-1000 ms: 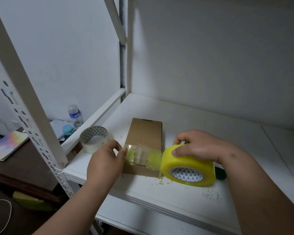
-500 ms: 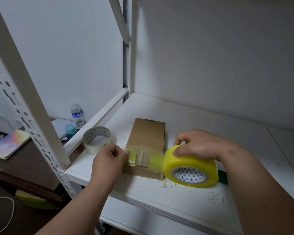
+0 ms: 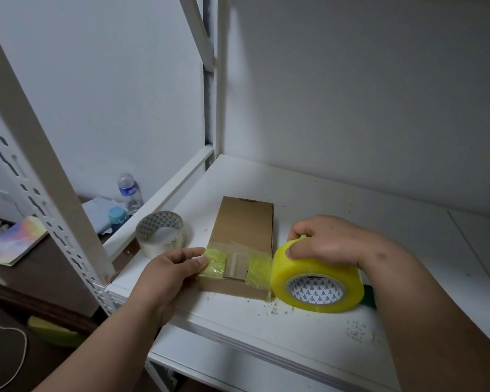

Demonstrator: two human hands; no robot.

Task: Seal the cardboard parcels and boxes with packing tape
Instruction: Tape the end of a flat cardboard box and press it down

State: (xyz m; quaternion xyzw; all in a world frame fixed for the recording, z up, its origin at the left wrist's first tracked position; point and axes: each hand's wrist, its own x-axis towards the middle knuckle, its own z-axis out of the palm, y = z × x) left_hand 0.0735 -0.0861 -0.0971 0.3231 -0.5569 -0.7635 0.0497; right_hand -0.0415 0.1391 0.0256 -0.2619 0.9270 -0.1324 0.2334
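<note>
Fingers [image 3: 200,261] pinching the tape end at the box [image 3: 242,244]'s nine o'clock side, right hand [image 3: 326,241] gripping the yellow roll [image 3: 316,278] at three o'clock on the shelf [image 3: 294,329]; might wrinkle if pulled crooked.

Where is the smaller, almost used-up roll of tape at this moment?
In the head view, the smaller tape roll stands on the white shelf near its left edge, left of the cardboard box and just beyond the left hand, which does not touch it.
</note>
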